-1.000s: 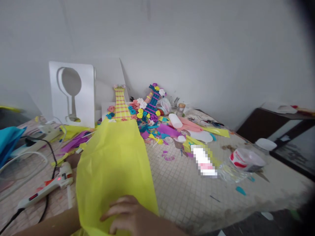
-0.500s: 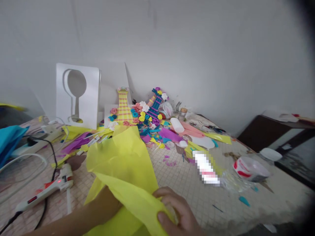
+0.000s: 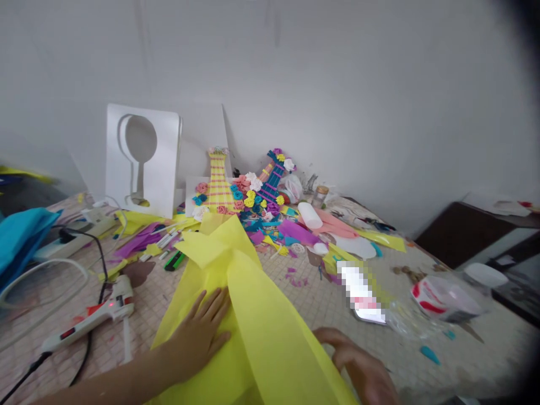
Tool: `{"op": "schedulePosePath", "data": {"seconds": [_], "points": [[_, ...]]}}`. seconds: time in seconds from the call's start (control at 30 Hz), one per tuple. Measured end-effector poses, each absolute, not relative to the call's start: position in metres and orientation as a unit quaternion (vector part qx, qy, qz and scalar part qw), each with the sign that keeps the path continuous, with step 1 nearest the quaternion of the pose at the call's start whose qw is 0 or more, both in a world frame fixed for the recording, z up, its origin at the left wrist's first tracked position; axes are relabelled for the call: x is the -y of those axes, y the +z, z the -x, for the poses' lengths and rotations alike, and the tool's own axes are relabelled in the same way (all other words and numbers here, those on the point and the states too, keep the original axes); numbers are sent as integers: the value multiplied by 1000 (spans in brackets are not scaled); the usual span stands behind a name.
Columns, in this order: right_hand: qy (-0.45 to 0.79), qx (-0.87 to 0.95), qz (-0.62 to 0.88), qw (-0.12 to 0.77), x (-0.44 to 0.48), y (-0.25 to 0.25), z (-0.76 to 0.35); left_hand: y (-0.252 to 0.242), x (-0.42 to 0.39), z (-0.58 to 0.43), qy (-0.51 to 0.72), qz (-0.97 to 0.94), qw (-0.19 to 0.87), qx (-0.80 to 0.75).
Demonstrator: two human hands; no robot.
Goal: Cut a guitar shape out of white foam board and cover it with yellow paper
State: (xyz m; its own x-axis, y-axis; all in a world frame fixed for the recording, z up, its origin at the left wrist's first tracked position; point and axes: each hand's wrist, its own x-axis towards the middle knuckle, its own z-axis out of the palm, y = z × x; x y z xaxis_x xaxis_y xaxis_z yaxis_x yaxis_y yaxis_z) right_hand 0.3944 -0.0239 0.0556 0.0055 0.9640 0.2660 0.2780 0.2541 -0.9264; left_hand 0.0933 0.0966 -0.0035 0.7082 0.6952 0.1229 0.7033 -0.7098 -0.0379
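A large, thin yellow paper sheet (image 3: 278, 315) lies in front of me, creased and folded over itself. My left hand (image 3: 200, 332) rests flat on its left part, palm down with the fingers stretched out. At the lower right, my right hand (image 3: 358, 363) has curled fingers at the sheet's right edge, where a flap is drawn toward it; the thumb's grip is partly hidden. Beyond the sheet's far end stand a yellow woven vase shape (image 3: 218, 183) with paper flowers and a blue one (image 3: 273, 180).
To the left lies a hot glue gun (image 3: 95, 320) with a red light lit, its cable beside a power strip (image 3: 76, 239). A green cutter (image 3: 174, 260) touches the sheet's left side. Right of it are a phone (image 3: 365, 298), a plastic tub (image 3: 442, 298) and coloured scraps. A white cut-out board (image 3: 164, 163) leans at the back.
My left hand has come out from under the yellow flap and now lies flat on the sheet. The right hand has moved right, drawing the flap with it. The view has shifted slightly.
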Motion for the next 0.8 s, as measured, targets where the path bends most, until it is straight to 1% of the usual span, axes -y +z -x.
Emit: {"op": "schedulePosePath", "data": {"seconds": [0.03,0.07,0.13,0.17,0.2,0.3,0.43,0.5,0.6,0.7,0.8], "points": [[321,634,504,491,14,56,-401,-1,-96,-94,-39,923,31,381],[276,608,555,497,1,57,-406,2,-95,-95,-25,922,19,385],[247,590,588,495,-34,61,-409,6,-94,-97,1,920,-5,392],[241,604,597,469,-56,63,-406,7,-94,-97,9,919,-14,394],[207,654,615,387,-79,66,-401,8,-93,-98,11,918,-21,395],[197,704,610,306,-152,69,-373,6,-93,-98,3,917,-39,396],[186,730,630,188,-224,55,-334,5,-93,-96,3,911,-72,406],[172,729,647,144,-243,43,-324,8,-92,-96,-7,909,-90,406],[153,724,666,101,-256,29,-319,12,-92,-97,-36,910,-112,397],[142,725,669,77,-260,24,-323,10,-92,-96,-56,919,-117,372],[135,728,669,73,-262,27,-336,1,-91,-93,-106,918,-86,372]]}}
